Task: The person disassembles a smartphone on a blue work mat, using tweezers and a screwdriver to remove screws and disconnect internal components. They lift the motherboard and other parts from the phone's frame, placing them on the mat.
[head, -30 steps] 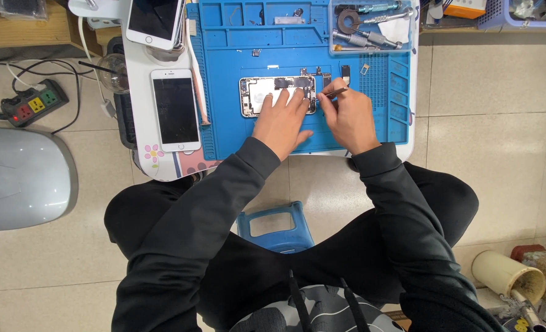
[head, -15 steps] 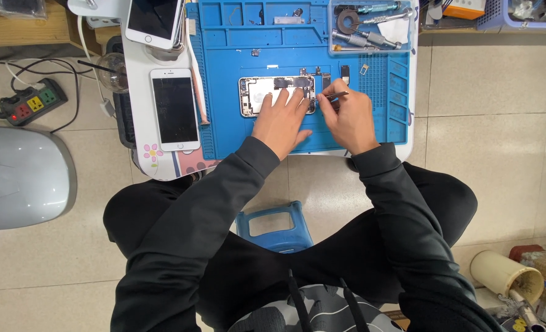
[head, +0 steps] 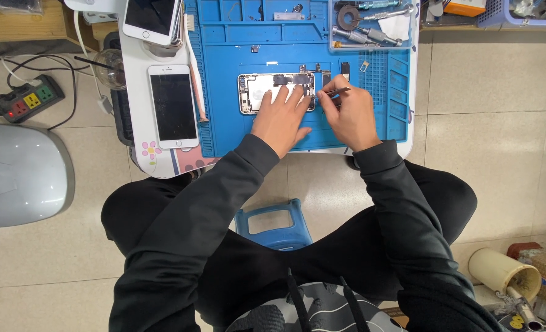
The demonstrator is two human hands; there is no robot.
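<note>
Inspector A: Illumination even and bright, diffuse, from overhead. No hard shadows; only soft shade under the desk (head: 408,132) edge and beneath the left hand (head: 281,120).

Inspector B: Glare?

Inspector A: Mild sheen on the two white phone screens (head: 172,104) and the floor tiles (head: 494,74). Focus sharp at centre. Slight wide-angle bending at the frame edges; small parts on the blue mat (head: 371,117) too fine to resolve.
</note>
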